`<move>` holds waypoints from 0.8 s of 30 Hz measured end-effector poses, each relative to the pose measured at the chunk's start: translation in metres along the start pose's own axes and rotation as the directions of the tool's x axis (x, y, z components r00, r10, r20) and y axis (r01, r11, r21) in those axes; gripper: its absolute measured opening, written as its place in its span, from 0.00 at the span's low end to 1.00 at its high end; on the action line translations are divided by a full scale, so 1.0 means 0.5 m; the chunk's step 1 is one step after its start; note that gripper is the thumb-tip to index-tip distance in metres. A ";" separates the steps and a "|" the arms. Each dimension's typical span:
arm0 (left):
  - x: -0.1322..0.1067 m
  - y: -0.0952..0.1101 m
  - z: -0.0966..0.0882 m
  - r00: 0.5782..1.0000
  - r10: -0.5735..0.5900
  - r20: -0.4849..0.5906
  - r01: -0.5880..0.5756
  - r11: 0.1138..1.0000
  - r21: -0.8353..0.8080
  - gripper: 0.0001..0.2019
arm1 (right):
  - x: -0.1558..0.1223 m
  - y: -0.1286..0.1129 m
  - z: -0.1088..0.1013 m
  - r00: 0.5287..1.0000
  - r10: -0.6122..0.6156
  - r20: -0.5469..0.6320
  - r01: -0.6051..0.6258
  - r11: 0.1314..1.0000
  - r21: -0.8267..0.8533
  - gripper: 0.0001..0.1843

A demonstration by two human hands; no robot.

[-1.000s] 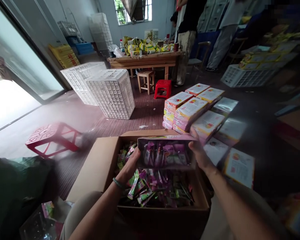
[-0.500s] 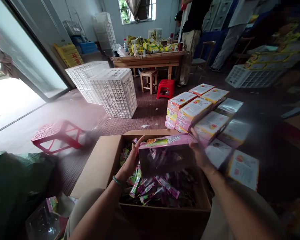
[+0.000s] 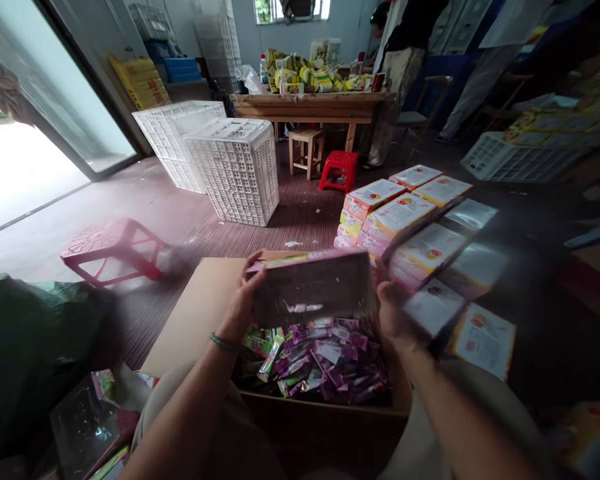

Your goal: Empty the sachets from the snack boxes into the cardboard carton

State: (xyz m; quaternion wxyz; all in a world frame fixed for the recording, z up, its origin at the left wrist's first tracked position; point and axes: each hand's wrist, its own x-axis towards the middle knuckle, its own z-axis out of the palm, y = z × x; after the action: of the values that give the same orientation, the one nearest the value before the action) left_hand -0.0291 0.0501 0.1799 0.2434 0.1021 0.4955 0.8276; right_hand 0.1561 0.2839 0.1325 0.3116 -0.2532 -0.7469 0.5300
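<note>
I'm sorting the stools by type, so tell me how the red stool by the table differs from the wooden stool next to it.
The red stool looks like moulded plastic, bright red; the wooden stool is pale bare wood. The red stool sits lower and squatter, while the wooden stool stands taller on thin straight legs. The red stool stands out on the floor in front of the table; the wooden stool is tucked partly under its edge. Both stand upright, with nothing on their seats.
</note>
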 end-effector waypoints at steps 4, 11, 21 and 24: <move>0.025 0.038 -0.026 0.936 0.114 -0.333 -0.178 0.969 -0.169 0.15 | -0.077 0.041 0.091 0.983 -0.104 0.150 0.149 0.933 -0.328 0.42; 0.031 0.061 -0.016 0.875 0.031 -0.483 -0.154 0.964 -0.216 0.10 | -0.188 0.142 0.217 0.596 0.037 0.802 0.590 0.657 -0.469 0.43; 0.044 0.030 -0.043 0.866 -0.135 -0.482 0.004 0.965 -0.263 0.12 | -0.010 0.362 0.094 0.828 0.428 0.363 0.247 0.302 -0.921 0.35; 0.058 0.010 -0.035 0.908 -0.248 -0.339 0.115 0.922 -0.369 0.19 | 0.010 0.364 0.090 0.820 0.451 0.351 0.249 0.271 -0.930 0.29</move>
State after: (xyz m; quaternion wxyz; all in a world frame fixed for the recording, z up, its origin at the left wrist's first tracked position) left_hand -0.0627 0.0494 0.1737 0.2340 -0.1506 0.3898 0.8779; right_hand 0.1286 0.3153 -0.0501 -0.1750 -0.2711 -0.9457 0.0403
